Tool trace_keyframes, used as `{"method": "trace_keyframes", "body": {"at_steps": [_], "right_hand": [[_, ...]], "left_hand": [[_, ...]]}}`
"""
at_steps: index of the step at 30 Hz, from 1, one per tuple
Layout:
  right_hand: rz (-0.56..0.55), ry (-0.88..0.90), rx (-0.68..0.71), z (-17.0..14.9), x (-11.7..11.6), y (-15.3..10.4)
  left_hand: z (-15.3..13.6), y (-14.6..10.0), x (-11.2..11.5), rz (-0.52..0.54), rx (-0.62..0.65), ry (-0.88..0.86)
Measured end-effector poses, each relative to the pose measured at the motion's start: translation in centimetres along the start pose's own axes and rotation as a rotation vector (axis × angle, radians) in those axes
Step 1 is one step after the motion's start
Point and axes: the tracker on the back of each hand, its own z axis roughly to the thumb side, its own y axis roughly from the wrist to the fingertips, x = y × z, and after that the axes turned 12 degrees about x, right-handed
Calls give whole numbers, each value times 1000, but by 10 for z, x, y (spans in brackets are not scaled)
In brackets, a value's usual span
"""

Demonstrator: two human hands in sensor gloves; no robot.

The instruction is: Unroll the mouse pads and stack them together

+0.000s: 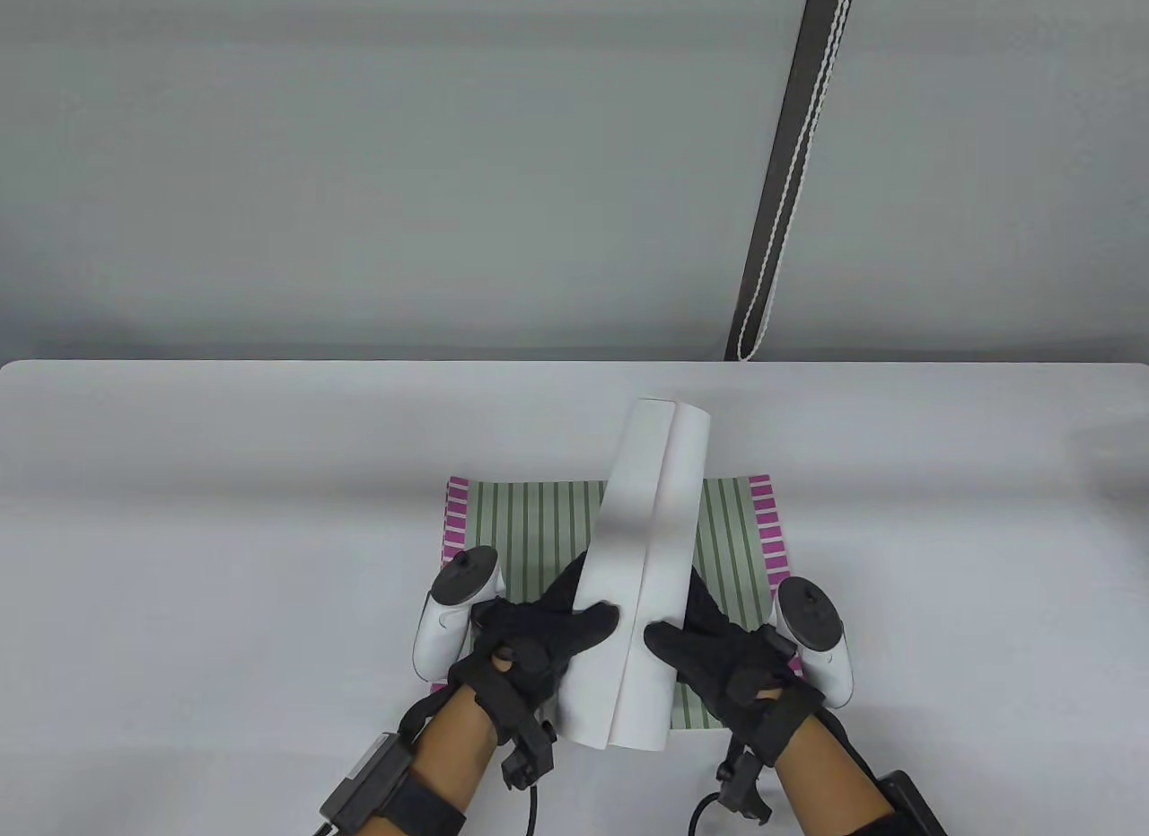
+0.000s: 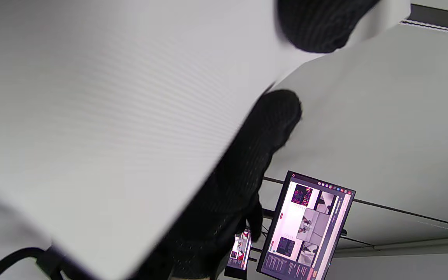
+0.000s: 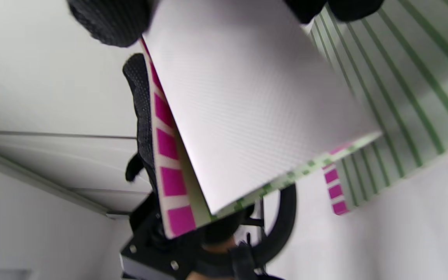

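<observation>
A mouse pad [image 1: 648, 549] with a white underside is curled from both long edges into two side-by-side rolls, with a seam between them. Both hands hold it up over a flat green-striped pad [image 1: 539, 522] with magenta edge blocks. My left hand [image 1: 539, 643] grips the left roll near its near end, thumb on top. My right hand [image 1: 709, 652] grips the right roll the same way. The right wrist view shows the held pad's white back [image 3: 247, 105], its magenta and green printed edge, and the flat pad [image 3: 410, 97] beneath. The left wrist view shows the white back [image 2: 111, 116] and a glove fingertip.
The white table [image 1: 224, 531] spreads to both sides and behind the pads. A dark strip with a white cord [image 1: 790, 171] hangs on the wall behind. A lit monitor [image 2: 305, 229] shows in the left wrist view.
</observation>
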Motion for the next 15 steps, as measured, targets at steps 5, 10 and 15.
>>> {"method": "trace_keyframes", "body": {"at_steps": [5, 10, 15], "right_hand": [[-113, -39, -48, -2, 9, -5], [-178, -48, -53, -2, 21, -10], [-133, -14, 0, 0, 19, -7]], "left_hand": [[6, 0, -1, 75, -123, 314], [8, -10, -16, 77, -39, 185], [5, -19, -27, 24, -23, -68]]}}
